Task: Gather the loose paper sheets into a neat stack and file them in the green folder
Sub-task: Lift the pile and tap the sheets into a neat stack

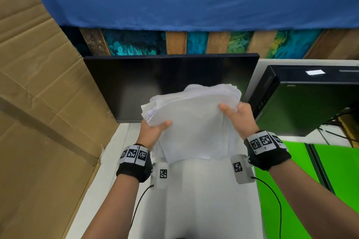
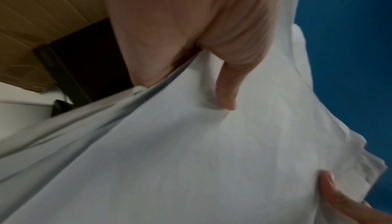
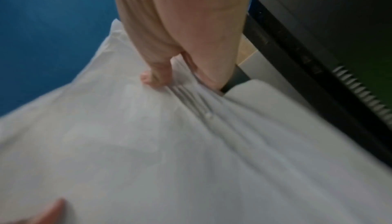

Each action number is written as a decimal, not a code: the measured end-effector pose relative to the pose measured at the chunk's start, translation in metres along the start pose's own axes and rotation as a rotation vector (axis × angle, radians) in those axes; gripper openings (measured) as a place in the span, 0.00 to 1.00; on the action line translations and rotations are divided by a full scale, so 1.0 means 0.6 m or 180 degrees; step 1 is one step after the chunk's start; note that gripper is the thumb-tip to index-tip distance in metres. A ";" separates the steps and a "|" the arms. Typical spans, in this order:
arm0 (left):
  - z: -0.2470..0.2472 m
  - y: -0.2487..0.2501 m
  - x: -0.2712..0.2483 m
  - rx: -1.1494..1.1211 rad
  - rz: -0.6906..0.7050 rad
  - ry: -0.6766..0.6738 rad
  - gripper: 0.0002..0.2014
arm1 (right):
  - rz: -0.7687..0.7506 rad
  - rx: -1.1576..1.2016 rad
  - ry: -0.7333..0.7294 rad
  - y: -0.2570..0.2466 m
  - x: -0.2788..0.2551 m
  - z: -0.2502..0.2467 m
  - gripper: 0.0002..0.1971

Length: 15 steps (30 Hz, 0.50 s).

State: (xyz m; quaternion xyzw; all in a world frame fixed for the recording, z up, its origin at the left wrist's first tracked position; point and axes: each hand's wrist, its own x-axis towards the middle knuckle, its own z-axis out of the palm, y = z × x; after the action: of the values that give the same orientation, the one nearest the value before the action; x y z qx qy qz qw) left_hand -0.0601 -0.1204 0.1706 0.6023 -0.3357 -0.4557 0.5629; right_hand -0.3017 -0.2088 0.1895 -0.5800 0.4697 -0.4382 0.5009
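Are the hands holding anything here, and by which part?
Both hold the paper sheets: the left hand pinches the left edge, the right hand the right edge, thumbs on top.

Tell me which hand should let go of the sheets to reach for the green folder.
The right hand, probably. The green surface lies low on the right, beside that forearm; whether it is the folder is unclear. The left hand grips the paper stack by its other edge and could hold it alone.

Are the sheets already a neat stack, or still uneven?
Still uneven: the sheets fan out at the top edges, held up by the left hand and right hand.
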 end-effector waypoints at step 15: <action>0.000 -0.037 0.017 0.1003 -0.0220 -0.0360 0.23 | 0.0204 0.0248 0.0571 0.015 -0.031 0.023 0.09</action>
State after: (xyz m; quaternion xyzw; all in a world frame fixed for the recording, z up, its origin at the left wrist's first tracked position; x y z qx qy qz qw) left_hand -0.0588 -0.1265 0.1469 0.6676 -0.4132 -0.4497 0.4257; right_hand -0.2926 -0.1890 0.1784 -0.5032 0.5136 -0.4900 0.4928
